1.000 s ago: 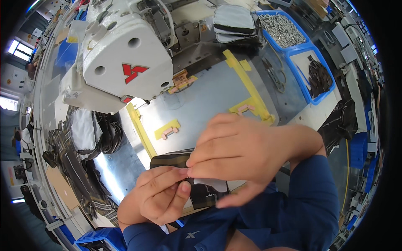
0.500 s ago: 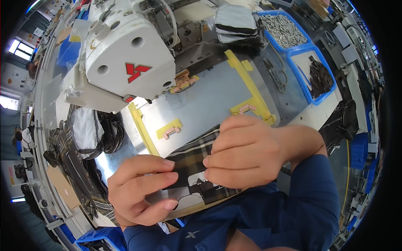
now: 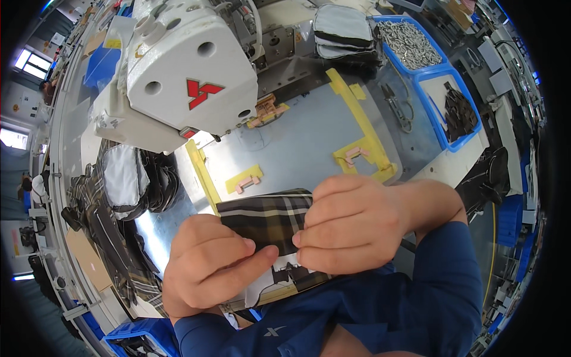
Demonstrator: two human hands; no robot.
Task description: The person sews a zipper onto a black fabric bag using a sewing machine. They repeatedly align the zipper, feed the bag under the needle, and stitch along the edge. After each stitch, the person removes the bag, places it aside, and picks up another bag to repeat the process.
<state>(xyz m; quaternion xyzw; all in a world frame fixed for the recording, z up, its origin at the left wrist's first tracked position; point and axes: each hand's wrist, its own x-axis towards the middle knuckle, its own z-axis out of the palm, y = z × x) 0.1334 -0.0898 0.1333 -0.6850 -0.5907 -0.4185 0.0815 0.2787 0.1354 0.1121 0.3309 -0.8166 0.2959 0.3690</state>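
A plaid fabric piece [image 3: 262, 208] in dark brown, olive and white, with white backing along its near part, lies at the front edge of the metal work plate [image 3: 285, 149]. My left hand [image 3: 214, 262] is closed on its left side, forefinger and thumb near the middle. My right hand [image 3: 357, 223] grips its right side with bent fingers. Beyond them the plate carries yellow tape strips [image 3: 351, 110] and small pink guide blocks [image 3: 247, 183]. The white sewing machine head [image 3: 172, 71] with a red emblem stands at the upper left.
Stacked fabric pieces lie left [image 3: 125, 178] and at the back [image 3: 342, 33]. Blue trays at right hold metal parts [image 3: 410, 41] and dark strips [image 3: 458, 110]. Scissors [image 3: 397, 107] lie beside them; a blue bin [image 3: 140, 336] stands low left.
My hands have moved apart from where they overlapped, uncovering the plaid fabric between them. My left fingers, spread half a second ago, are now bent onto the fabric.
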